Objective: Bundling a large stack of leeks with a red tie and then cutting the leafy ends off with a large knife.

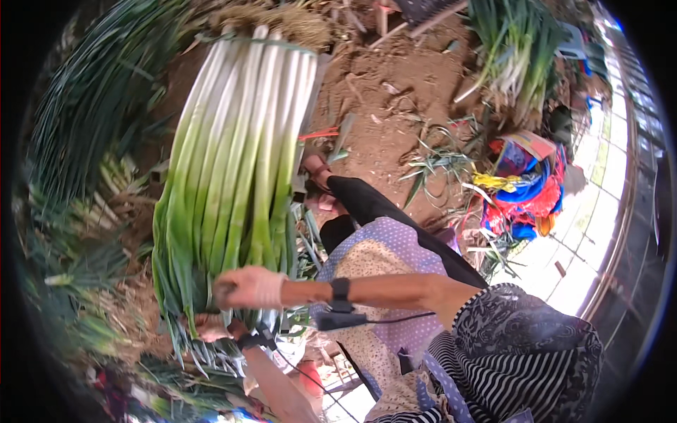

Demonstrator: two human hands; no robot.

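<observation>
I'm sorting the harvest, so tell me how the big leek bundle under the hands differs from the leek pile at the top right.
The leek bundle is tied by a green band near its root end, its long white stalks packed straight and parallel; the far pile looks loose and splayed. The bundle is gripped at its green end by the right hand and left hand; nobody touches the pile. Both rest over bare soil and have white stalks with green leaves.

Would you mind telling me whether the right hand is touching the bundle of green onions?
Touching. The head view shows the gloved right hand closed over the green lower part of the bundle of green onions, with no gap between them.
</observation>
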